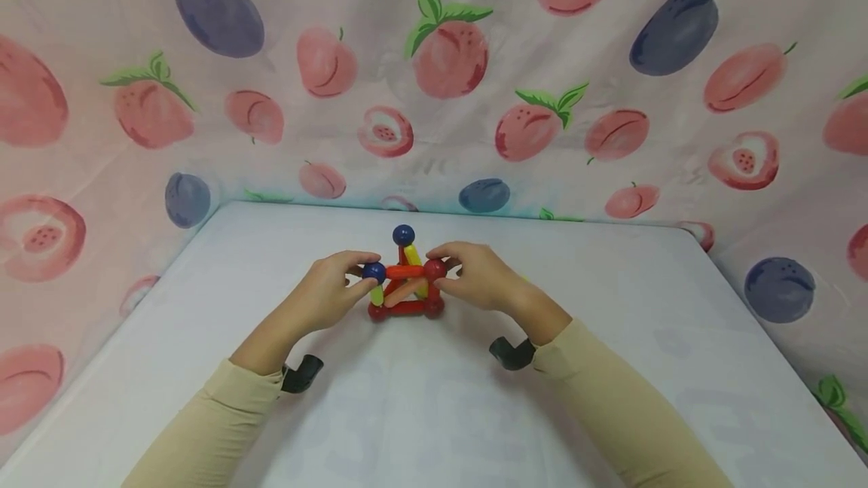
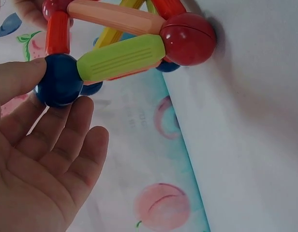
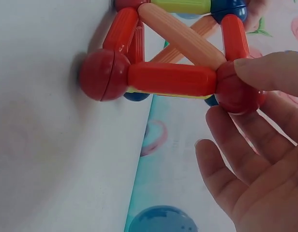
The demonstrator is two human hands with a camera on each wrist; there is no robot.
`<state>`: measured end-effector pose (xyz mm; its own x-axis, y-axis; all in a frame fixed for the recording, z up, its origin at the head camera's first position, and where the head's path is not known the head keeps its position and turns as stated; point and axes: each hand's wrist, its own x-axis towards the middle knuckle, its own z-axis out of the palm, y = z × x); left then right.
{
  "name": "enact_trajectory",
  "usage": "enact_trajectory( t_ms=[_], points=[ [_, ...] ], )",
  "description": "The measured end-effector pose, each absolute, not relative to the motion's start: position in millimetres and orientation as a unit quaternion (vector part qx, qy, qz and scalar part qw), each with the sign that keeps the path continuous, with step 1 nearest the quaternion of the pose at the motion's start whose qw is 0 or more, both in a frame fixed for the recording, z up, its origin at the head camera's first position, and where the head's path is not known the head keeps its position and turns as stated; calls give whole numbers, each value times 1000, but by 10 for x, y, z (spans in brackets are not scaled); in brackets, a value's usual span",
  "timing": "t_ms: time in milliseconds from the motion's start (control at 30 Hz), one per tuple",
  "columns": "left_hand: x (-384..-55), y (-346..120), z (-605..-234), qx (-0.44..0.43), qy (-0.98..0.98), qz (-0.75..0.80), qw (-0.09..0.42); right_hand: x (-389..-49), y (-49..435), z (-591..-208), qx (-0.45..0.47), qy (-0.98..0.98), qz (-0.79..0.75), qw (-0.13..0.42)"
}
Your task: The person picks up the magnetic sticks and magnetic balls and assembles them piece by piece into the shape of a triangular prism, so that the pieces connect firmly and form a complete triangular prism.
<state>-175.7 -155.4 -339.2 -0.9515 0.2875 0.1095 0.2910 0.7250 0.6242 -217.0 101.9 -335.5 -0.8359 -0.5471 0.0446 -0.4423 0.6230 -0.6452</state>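
A frame of magnetic rods and balls stands on the white table in front of both hands. My left hand [image 1: 331, 291] pinches the upper left blue ball [image 2: 59, 82] between thumb and fingertips. On the other side, my right hand [image 1: 480, 276] grips the upper right red ball [image 3: 236, 89] the same way. An orange-red rod [image 1: 404, 272] joins these two balls. Below them, a lime green rod [image 2: 121, 58] and a red rod [image 3: 172, 78] run to two lower red balls. A peach rod [image 1: 404, 291] crosses the front diagonally. Another blue ball [image 1: 403, 235] tops the back.
The white table [image 1: 407, 413] reaches to a fruit-printed cloth [image 1: 380, 59] hanging behind and at the sides. Black wrist mounts stick out inward beneath the left cuff [image 1: 303, 373] and right cuff [image 1: 511, 353].
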Motion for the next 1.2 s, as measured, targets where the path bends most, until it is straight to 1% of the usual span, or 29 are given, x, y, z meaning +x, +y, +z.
enact_trajectory(
  t_ms=[233,400,633,700,767,867,967,1033,1200],
  points=[
    [-1780,-1586,-3401,-157,-933,-324,27,-2006,1074,-3356,-301,887,-343,76],
    [-1815,-1606,-3404,-150,-931,-330,48,-1895,1044,-3358,-318,870,-364,97],
    [-1872,-1600,-3414,-145,-928,-339,57,-1794,989,-3342,-323,862,-371,124],
    [-1853,-1582,-3414,-149,-929,-331,66,-1787,1003,-3333,-322,861,-376,115],
    [-1799,-1551,-3400,-156,-930,-324,80,-1796,1027,-3320,-315,863,-384,94],
    [-1669,-1465,-3360,-177,-926,-316,102,-1844,1069,-3292,-301,867,-394,39],
    [-1531,-1337,-3321,-194,-923,-317,103,-1934,1087,-3283,-284,876,-390,-2],
    [-1463,-1256,-3319,-202,-923,-312,99,-2004,1078,-3294,-278,883,-379,-7],
    [-1407,-1153,-3374,-207,-928,-299,83,-2110,1035,-3330,-267,893,-361,34]
  ],
)
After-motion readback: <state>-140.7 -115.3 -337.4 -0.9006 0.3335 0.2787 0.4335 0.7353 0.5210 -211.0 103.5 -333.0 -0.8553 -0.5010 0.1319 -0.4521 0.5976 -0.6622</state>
